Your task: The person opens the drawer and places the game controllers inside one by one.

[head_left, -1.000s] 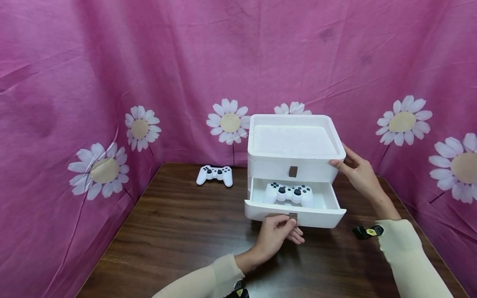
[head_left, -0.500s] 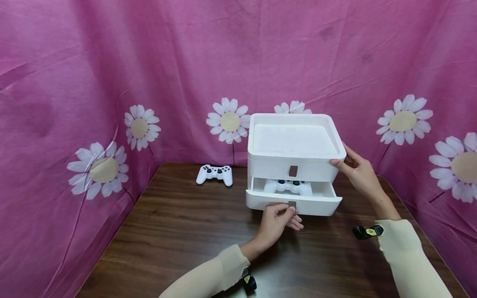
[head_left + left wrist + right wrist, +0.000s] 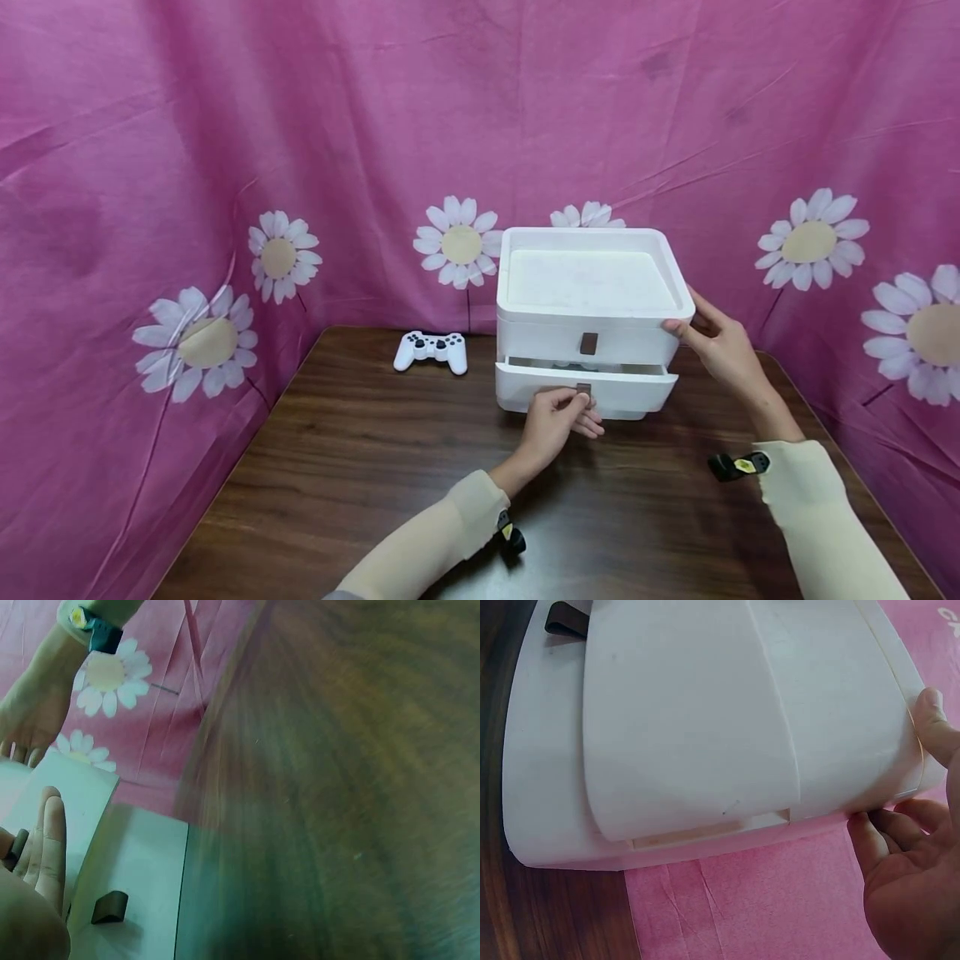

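Observation:
A white drawer box (image 3: pixel 581 337) stands on the table, its middle drawer (image 3: pixel 622 392) pulled out a little. My left hand (image 3: pixel 549 425) pinches the brown pull tab (image 3: pixel 18 847) on that drawer's front between thumb and fingers. At the box's upper right corner, my right hand (image 3: pixel 723 354) grips the side, thumb on the front edge and fingers behind, as the right wrist view also shows. Only a sliver of the white game controller (image 3: pixel 577 366) shows inside the drawer; the front panel hides most of it. A second white game controller (image 3: pixel 431 352) lies left of the box.
Below the moving drawer sits a lower drawer (image 3: pixel 146 877) with its own brown tab, pushed in. The box top is a shallow rimmed tray (image 3: pixel 592 282). A pink cloth (image 3: pixel 360 167) printed with daisies hangs behind and beside the wooden table (image 3: pixel 337 467).
My left hand has pushed the middle drawer inward, away from me, so the controller inside has gone mostly out of sight. The right hand has stayed on the box corner.

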`<state>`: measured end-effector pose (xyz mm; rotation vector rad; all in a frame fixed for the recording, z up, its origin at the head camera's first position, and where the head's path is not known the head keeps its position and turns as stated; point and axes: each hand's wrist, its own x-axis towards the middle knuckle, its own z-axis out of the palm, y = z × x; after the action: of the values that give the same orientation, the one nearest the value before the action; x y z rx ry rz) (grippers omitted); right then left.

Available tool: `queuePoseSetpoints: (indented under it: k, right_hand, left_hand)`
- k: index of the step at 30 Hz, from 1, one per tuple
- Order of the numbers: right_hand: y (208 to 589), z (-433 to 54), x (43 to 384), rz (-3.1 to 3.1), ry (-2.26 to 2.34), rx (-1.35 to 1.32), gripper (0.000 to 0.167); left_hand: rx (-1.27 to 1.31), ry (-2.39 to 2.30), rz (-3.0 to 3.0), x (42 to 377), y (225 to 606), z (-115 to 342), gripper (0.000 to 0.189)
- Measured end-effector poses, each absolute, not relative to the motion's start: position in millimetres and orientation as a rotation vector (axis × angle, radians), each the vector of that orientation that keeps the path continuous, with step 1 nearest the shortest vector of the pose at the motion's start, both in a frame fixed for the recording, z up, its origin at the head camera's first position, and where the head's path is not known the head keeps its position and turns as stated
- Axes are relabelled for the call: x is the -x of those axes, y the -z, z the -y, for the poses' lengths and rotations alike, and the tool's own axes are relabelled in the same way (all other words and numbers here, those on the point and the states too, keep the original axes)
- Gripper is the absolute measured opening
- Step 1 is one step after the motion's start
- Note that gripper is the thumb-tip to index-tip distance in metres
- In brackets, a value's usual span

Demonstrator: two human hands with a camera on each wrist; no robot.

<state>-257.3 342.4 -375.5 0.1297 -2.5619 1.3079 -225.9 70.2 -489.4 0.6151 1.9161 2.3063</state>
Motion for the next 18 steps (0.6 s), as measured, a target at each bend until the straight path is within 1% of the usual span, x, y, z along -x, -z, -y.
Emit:
queuePoseSetpoints:
  k: [10,18]
  right_hand:
    - [376.5,-342.8,258.1,2.56,-1.31,-0.131,0.077]
    - [376.5,-341.9,256.8,2.536,-1.319,-0.159,0.077]
  left_hand:
    - [-0.548,-2.296,-1.945,245.7,485.1,-73.8,0.03]
    - [-0.511,-2.284,-1.922,255.0,482.2,-75.0,0.029]
